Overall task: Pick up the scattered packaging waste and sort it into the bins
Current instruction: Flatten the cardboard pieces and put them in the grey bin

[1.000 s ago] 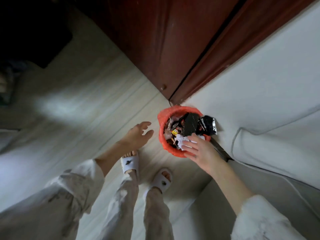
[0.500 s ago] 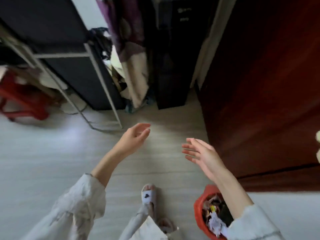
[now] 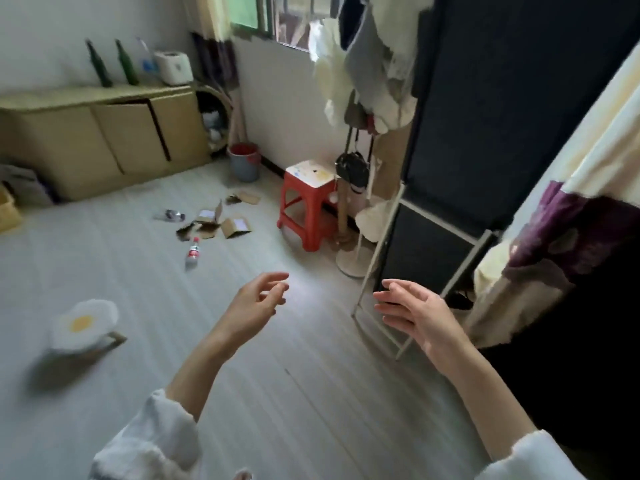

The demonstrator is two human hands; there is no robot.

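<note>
A low stool with a fried-egg cushion (image 3: 83, 323) stands on the pale plank floor (image 3: 311, 393) at nine o'clock of the view. Beyond it, at about eleven o'clock, the packaging waste lies scattered: a clear plastic bottle (image 3: 170, 215) on its side, torn cardboard pieces (image 3: 221, 223) in a loose cluster just beside it, and a red-labelled plastic bottle (image 3: 193, 254) lying nearer the camera. A grey bucket with a red rim (image 3: 244, 161) sits against the far wall at twelve o'clock, near a red plastic stool (image 3: 308, 202). In the foreground the person's left hand (image 3: 254, 303) hangs in the air at six o'clock, fingers loosely spread and grasping nothing. The right hand (image 3: 415, 311), at four o'clock, is likewise released, fingers extended and empty, in front of a white metal rack (image 3: 426, 233) draped with clothes. Both hands are well apart from the waste.
</note>
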